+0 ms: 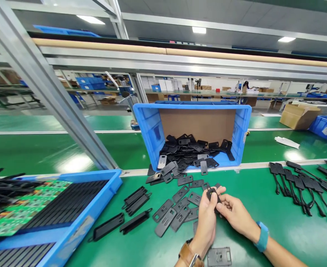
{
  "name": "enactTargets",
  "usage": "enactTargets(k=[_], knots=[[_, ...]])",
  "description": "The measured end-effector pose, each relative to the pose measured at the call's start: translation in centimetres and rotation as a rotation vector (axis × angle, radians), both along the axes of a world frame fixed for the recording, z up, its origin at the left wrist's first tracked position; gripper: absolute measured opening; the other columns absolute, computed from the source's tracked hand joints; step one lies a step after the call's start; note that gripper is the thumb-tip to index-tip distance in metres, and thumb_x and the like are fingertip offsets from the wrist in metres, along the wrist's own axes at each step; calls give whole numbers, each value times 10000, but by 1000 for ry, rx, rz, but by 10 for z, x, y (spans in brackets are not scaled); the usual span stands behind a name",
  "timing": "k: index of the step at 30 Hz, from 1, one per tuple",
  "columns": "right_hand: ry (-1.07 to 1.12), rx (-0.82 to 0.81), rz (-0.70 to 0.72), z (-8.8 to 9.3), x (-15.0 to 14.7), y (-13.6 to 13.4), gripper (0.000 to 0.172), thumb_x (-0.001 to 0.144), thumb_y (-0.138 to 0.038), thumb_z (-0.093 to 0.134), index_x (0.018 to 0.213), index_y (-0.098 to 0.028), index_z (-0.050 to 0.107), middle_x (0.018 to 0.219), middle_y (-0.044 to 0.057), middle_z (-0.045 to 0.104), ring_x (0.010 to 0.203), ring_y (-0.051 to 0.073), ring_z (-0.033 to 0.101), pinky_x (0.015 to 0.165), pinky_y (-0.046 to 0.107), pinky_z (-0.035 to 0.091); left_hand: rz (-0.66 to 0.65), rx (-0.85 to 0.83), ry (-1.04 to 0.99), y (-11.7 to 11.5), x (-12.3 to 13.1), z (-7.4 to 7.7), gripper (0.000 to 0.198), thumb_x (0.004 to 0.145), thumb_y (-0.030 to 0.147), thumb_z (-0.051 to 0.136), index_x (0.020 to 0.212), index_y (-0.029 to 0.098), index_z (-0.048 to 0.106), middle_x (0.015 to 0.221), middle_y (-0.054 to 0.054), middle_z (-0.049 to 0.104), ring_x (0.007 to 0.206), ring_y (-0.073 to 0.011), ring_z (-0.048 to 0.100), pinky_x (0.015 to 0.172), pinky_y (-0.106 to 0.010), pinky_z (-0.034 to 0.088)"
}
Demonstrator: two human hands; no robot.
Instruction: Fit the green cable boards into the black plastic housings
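Held upright at the middle of the bench is a small black plastic casing, partly covered by fingers. My left hand, with a brown strap at the wrist, grips it with the thumb across its front. From the right, my right hand pinches its lower edge; whether another part is between those fingers is hidden. Flat black cover plates with slots lie scattered just left of my hands. Below my wrists rests a single black plate. Several long black housings lie farther left.
A blue crate tipped on its side holds a heap of black plates. At left, a blue tray carries green circuit boards and black housings. Cabled black units lie right, near a white glove. A metal post slants at left.
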State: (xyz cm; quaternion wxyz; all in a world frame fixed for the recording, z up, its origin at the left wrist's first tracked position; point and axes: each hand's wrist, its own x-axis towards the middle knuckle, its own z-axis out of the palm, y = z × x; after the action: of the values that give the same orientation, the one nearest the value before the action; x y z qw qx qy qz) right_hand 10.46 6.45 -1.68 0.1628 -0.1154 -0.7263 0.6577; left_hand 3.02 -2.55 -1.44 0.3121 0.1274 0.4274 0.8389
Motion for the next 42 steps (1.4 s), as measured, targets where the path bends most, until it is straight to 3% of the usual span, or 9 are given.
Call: enactTargets(k=[7, 14, 18, 24, 30, 37, 42], knots=[[-25, 111, -74, 4, 3, 3, 287, 894, -456, 628, 836, -177, 595, 742, -8, 564, 658, 137, 460, 605, 240, 372, 38, -128, 183, 1, -7, 4, 304, 807, 407, 739, 977, 171, 650, 1033, -92, 681, 996, -223, 612, 916, -338, 450], [7, 202, -90, 6, 4, 4, 241, 892, -389, 620, 799, -177, 553, 691, -31, 493, 638, 126, 410, 588, 234, 342, 7, -125, 270, -3, -10, 9, 316, 805, 406, 734, 977, 164, 626, 1022, -96, 672, 978, -227, 612, 892, -341, 458], [20, 223, -127, 6, 4, 4, 223, 899, -369, 607, 804, -178, 545, 701, -25, 507, 638, 127, 418, 586, 236, 338, -77, -104, 297, -4, -16, 14, 290, 819, 389, 725, 966, 167, 609, 1013, -91, 680, 960, -222, 619, 896, -342, 452], [-23, 449, -176, 14, 8, 7, 105, 896, -279, 598, 852, -186, 580, 683, -27, 525, 610, 131, 426, 577, 247, 318, -162, -43, 332, -6, -22, 16, 250, 864, 390, 676, 959, 166, 618, 1045, -104, 683, 996, -236, 620, 928, -364, 437], [0, 384, -153, 14, 9, 5, 102, 885, -265, 609, 826, -184, 589, 699, -19, 557, 623, 131, 460, 579, 235, 346, -104, -66, 361, -5, -18, 13, 231, 872, 371, 669, 938, 162, 594, 995, -99, 689, 969, -238, 629, 900, -361, 445], [25, 484, -210, 12, 8, 8, 135, 897, -321, 613, 901, -188, 639, 767, 13, 624, 662, 158, 520, 624, 252, 397, -222, 105, 160, -6, -20, 15, 244, 886, 381, 658, 983, 170, 584, 1065, -112, 684, 1085, -258, 604, 956, -386, 426], [-1, 552, -237, 15, 11, 6, 140, 907, -318, 600, 942, -191, 648, 671, -12, 583, 599, 154, 500, 596, 256, 377, -208, 147, 69, -7, -19, 17, 246, 877, 383, 673, 960, 171, 580, 1000, -106, 695, 1056, -258, 622, 934, -379, 431]])
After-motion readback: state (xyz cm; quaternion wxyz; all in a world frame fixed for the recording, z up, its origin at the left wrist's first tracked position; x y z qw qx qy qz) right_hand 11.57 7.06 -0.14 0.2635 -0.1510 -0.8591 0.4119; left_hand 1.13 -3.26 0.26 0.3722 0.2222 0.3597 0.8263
